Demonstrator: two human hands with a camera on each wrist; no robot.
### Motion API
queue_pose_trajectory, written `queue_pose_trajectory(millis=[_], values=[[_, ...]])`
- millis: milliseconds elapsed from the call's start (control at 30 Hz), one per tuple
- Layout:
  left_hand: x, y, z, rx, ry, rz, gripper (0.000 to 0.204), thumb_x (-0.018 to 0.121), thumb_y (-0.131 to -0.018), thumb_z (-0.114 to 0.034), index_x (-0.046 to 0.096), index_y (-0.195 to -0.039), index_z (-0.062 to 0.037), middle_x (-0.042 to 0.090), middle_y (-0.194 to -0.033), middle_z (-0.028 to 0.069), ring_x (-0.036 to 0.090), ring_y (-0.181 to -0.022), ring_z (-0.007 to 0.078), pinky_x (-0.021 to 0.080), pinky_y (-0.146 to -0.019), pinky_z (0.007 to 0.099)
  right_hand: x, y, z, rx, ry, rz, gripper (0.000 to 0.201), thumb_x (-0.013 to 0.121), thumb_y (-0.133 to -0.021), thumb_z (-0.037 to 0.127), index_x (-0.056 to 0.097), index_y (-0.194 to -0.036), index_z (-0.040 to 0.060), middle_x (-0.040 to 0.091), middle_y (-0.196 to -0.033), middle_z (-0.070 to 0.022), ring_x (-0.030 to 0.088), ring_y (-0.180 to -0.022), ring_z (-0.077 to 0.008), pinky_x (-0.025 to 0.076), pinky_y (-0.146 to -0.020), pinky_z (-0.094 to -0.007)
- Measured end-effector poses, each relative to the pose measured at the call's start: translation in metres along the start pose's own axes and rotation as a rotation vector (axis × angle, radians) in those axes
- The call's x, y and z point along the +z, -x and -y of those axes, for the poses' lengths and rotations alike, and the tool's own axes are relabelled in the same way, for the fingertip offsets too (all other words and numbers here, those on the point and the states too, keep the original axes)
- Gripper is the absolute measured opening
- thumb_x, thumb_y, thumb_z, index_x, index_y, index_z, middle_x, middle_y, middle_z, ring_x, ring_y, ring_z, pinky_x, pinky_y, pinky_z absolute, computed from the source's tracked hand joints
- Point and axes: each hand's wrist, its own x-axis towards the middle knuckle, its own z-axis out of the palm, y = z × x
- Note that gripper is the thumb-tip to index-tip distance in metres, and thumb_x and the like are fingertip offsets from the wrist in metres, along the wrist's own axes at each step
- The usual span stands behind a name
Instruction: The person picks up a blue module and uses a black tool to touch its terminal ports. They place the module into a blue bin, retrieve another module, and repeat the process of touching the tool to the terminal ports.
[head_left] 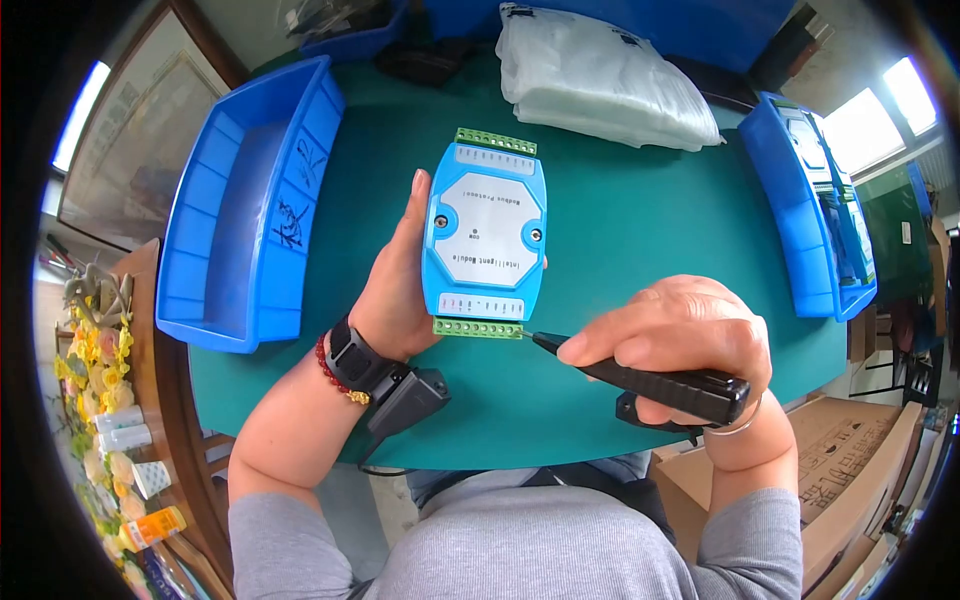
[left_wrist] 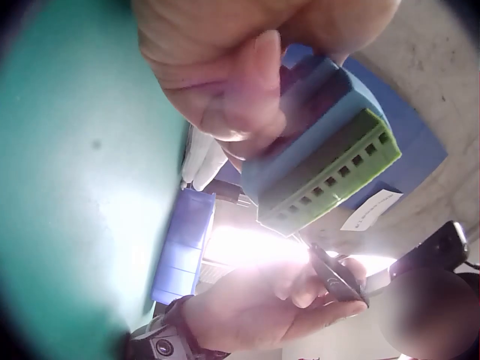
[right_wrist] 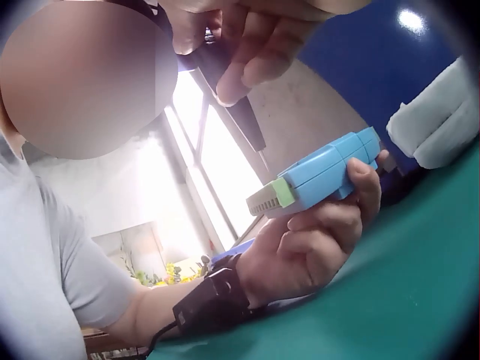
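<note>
A blue module (head_left: pixel 483 232) with a white label and green terminal blocks at both ends is gripped by the left hand (head_left: pixel 392 275), thumb along its side. In the right wrist view, fingers of the left hand (right_wrist: pixel 311 244) curl under the module (right_wrist: pixel 322 174). The right hand (head_left: pixel 690 340) holds a black screwdriver (head_left: pixel 660 385), its tip at the right end of the near green terminal block (head_left: pixel 478 327). In the left wrist view the screwdriver (left_wrist: pixel 337 276) points at the green block (left_wrist: pixel 337 176); whether the tip touches a screw, I cannot tell.
An empty blue bin (head_left: pixel 235 215) stands at the left of the green table (head_left: pixel 640 220). Another blue bin (head_left: pixel 790 215) with several modules is at the right. White plastic packaging (head_left: pixel 600 80) lies at the back. Cardboard (head_left: pixel 840 450) is at the lower right.
</note>
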Motion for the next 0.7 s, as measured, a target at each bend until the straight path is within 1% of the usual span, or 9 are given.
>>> queue_pose_trajectory(millis=[100, 200, 267, 300, 400, 467, 500, 567, 700], values=[[0.001, 0.001, 0.000, -0.008, 0.020, 0.013, 0.072, 0.031, -0.094, -0.064, 0.043, -0.133, -0.0042, 0.060, -0.107, 0.0170, 0.061, -0.097, 0.0294, 0.054, -0.082, 0.0381, 0.000, 0.000, 0.001, 0.037, -0.051, 0.006, 0.032, 0.076, -0.076, 0.016, 0.058, -0.100, 0.0031, 0.070, -0.092, -0.0150, 0.070, -0.076, -0.0280, 0.054, -0.059, -0.0316], [0.004, 0.000, -0.001, -0.014, 0.020, -0.033, 0.072, 0.032, -0.094, -0.063, 0.043, -0.133, -0.0040, 0.061, -0.108, 0.0169, 0.062, -0.095, 0.0294, 0.054, -0.082, 0.0385, -0.005, -0.004, 0.008, 0.149, -0.084, 0.042, 0.029, 0.077, -0.074, 0.016, 0.062, -0.095, 0.0026, 0.070, -0.090, -0.0152, 0.070, -0.076, -0.0288, 0.055, -0.060, -0.0324], [0.006, 0.001, -0.001, -0.014, -0.005, -0.082, 0.072, 0.032, -0.094, -0.063, 0.044, -0.133, -0.0040, 0.061, -0.109, 0.0169, 0.063, -0.094, 0.0294, 0.055, -0.081, 0.0389, -0.004, -0.004, 0.011, 0.203, -0.148, -0.015, 0.027, 0.078, -0.073, 0.016, 0.063, -0.091, 0.0022, 0.070, -0.089, -0.0155, 0.070, -0.077, -0.0294, 0.055, -0.061, -0.0328], [0.008, 0.001, -0.001, -0.014, -0.026, -0.106, 0.072, 0.032, -0.094, -0.063, 0.044, -0.132, -0.0040, 0.061, -0.109, 0.0169, 0.063, -0.094, 0.0294, 0.055, -0.081, 0.0390, 0.000, -0.001, 0.011, 0.211, -0.207, -0.094, 0.026, 0.078, -0.073, 0.016, 0.064, -0.089, 0.0020, 0.070, -0.088, -0.0157, 0.070, -0.078, -0.0297, 0.055, -0.061, -0.0330], [0.007, 0.001, -0.001, -0.018, -0.033, -0.110, 0.072, 0.032, -0.094, -0.063, 0.044, -0.132, -0.0043, 0.061, -0.110, 0.0167, 0.064, -0.093, 0.0295, 0.056, -0.081, 0.0394, -0.002, -0.004, 0.009, 0.194, -0.183, -0.066, 0.024, 0.078, -0.072, 0.012, 0.063, -0.088, 0.0018, 0.070, -0.089, -0.0162, 0.070, -0.078, -0.0301, 0.055, -0.062, -0.0327], [0.004, 0.000, -0.001, -0.024, -0.026, -0.089, 0.072, 0.032, -0.093, -0.064, 0.044, -0.132, -0.0045, 0.061, -0.110, 0.0166, 0.064, -0.093, 0.0296, 0.056, -0.080, 0.0395, -0.004, -0.008, 0.005, 0.135, -0.118, 0.032, 0.023, 0.077, -0.073, 0.011, 0.063, -0.088, 0.0018, 0.070, -0.089, -0.0163, 0.070, -0.077, -0.0298, 0.055, -0.062, -0.0326], [0.001, 0.000, 0.000, -0.026, -0.025, -0.077, 0.072, 0.032, -0.093, -0.064, 0.045, -0.132, -0.0046, 0.061, -0.110, 0.0165, 0.064, -0.093, 0.0297, 0.056, -0.080, 0.0395, 0.002, -0.003, -0.002, 0.076, -0.150, -0.019, 0.025, 0.076, -0.074, 0.012, 0.062, -0.092, 0.0027, 0.070, -0.089, -0.0161, 0.070, -0.076, -0.0282, 0.055, -0.062, -0.0327], [0.000, -0.001, 0.000, -0.029, -0.036, -0.069, 0.072, 0.032, -0.093, -0.064, 0.045, -0.133, -0.0048, 0.062, -0.110, 0.0164, 0.064, -0.093, 0.0296, 0.056, -0.080, 0.0394, -0.001, -0.005, -0.006, 0.025, -0.122, 0.053, 0.027, 0.075, -0.075, 0.012, 0.061, -0.096, 0.0030, 0.070, -0.089, -0.0156, 0.070, -0.076, -0.0272, 0.055, -0.061, -0.0321], [0.000, -0.001, 0.000, -0.042, -0.046, -0.067, 0.071, 0.032, -0.093, -0.064, 0.045, -0.132, -0.0051, 0.062, -0.110, 0.0162, 0.065, -0.092, 0.0292, 0.056, -0.078, 0.0392, 0.002, -0.004, -0.011, -0.043, -0.093, 0.063, 0.027, 0.074, -0.077, 0.012, 0.060, -0.098, 0.0029, 0.069, -0.088, -0.0143, 0.070, -0.076, -0.0262, 0.055, -0.060, -0.0311]])
